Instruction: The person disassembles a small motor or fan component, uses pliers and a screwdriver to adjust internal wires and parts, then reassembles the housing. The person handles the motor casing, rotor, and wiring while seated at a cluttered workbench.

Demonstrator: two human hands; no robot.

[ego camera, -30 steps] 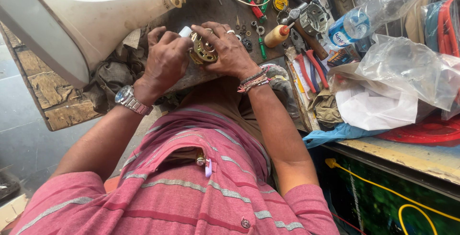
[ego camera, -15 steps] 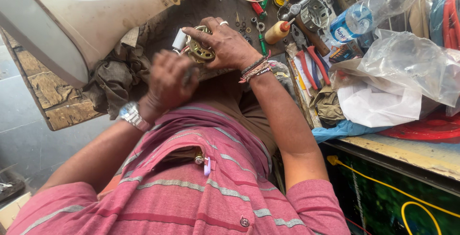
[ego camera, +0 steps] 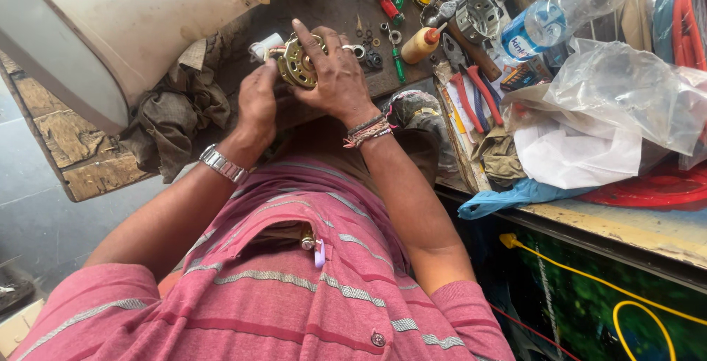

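Here, at a cluttered workbench (ego camera: 103, 173), a person in a pink striped shirt works both bare hands around a small round metal motor part (ego camera: 298, 63), brass-coloured with a ring of holes in its face. The part sits at the far middle of the bench, just right of a large off-white plastic housing (ego camera: 110, 30) and raised slightly off the dark surface between the two hands.

The right hand (ego camera: 335, 74) lies over the part from the right, fingers spread across its face and rim and the index finger stretched toward the far edge; it is closed on the part. The left hand (ego camera: 256, 103), with a metal watch (ego camera: 223, 164) at the wrist, comes up from the near left, fingers curled against the part's near side; whether it clamps the part or only steadies it cannot be told. Both forearms angle inward from the body, wrists bent, elbows low.

By its look, the part is stiff and dense for its size, likely heavy in the hand and possibly oily, so the rim seems the soundest place to take hold; any wire winding inside would be the fragile portion, best left untouched.

Around it lie a crumpled rag (ego camera: 173, 114) to the near left, a small yellow oil bottle (ego camera: 421, 44), red-handled pliers (ego camera: 471, 96), a green screwdriver (ego camera: 398, 63) and loose washers at the far right, with clear plastic bags (ego camera: 626, 89) and a water bottle (ego camera: 545, 22) beyond.
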